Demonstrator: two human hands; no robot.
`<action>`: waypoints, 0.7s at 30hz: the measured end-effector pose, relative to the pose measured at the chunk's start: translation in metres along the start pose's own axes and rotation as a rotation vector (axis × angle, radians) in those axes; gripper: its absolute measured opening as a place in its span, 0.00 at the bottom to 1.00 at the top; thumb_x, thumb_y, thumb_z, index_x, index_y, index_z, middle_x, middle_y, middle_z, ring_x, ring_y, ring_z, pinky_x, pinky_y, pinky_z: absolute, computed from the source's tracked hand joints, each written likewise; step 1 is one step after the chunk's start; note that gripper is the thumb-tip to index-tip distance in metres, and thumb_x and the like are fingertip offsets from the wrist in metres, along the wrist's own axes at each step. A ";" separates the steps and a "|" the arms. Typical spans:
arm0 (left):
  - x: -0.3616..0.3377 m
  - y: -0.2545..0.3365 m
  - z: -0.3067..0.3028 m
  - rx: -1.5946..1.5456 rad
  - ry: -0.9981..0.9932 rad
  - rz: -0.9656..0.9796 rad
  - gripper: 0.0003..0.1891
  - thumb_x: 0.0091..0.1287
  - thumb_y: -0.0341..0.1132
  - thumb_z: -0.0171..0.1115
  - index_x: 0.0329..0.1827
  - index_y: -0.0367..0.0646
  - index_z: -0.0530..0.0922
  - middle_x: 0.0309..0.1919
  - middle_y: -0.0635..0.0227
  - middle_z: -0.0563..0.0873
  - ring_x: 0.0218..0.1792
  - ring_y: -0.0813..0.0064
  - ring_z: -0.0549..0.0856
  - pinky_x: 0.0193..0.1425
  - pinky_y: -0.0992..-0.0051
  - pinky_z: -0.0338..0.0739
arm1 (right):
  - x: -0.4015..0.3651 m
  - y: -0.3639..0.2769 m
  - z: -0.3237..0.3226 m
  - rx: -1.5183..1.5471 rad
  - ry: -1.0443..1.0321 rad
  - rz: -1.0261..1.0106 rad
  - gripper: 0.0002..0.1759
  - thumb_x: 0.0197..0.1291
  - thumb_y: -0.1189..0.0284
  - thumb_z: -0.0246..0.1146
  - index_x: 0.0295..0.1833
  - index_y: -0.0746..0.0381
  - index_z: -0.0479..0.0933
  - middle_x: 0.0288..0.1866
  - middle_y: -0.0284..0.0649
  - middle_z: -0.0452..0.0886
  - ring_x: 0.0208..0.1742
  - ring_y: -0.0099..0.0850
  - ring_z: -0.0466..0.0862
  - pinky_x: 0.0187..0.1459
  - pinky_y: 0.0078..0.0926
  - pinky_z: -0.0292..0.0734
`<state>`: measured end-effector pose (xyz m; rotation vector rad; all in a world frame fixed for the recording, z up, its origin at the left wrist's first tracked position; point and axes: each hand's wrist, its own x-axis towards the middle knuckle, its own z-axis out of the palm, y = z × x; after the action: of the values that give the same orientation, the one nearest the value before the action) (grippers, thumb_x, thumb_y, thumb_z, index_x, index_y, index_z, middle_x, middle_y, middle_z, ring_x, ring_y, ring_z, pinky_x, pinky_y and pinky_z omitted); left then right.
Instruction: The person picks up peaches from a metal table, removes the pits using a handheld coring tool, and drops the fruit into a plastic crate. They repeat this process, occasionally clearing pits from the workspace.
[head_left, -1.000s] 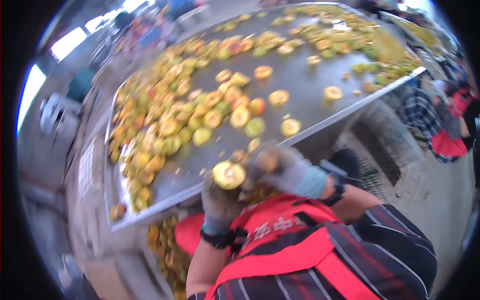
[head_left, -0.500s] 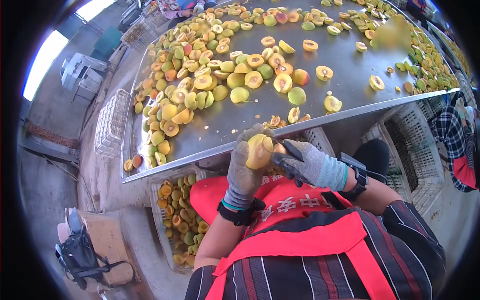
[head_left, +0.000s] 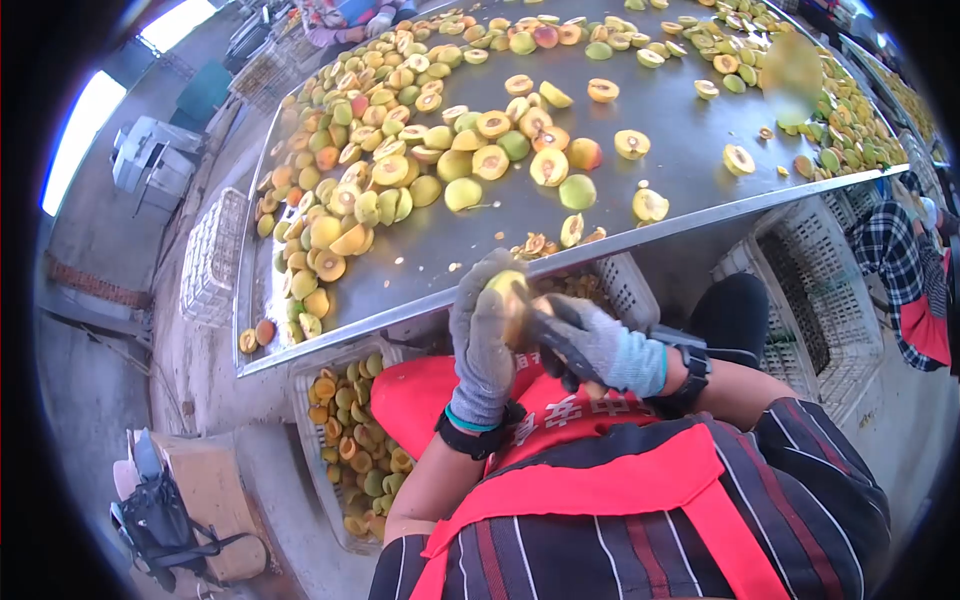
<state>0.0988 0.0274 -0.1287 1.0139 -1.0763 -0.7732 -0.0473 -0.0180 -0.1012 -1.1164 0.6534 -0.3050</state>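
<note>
Fruit, yellow-green, sits in front of the chest, just below the edge of the metal worktop, with its long axis nearly upright in the picture and its top toward the worktop. The left hand has its fingers clenched around the fruit. The right hand touches it from the side with curled fingers; whether they grasp a tool, I cannot tell. Many halved fruits lie on the worktop. A white crate under it holds more halves, and another crate stands behind the hands.
</note>
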 end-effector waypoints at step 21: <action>0.015 0.023 -0.003 0.076 -0.139 -0.054 0.15 0.63 0.37 0.54 0.42 0.31 0.76 0.32 0.59 0.83 0.35 0.73 0.81 0.46 0.72 0.75 | -0.004 -0.008 -0.002 -0.191 -0.186 0.063 0.13 0.58 0.62 0.55 0.38 0.62 0.73 0.20 0.40 0.78 0.14 0.33 0.77 0.17 0.30 0.73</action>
<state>0.1074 0.0230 -0.1021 1.0692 -1.2093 -0.8617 -0.0505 -0.0207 -0.0935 -1.2864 0.5591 -0.0843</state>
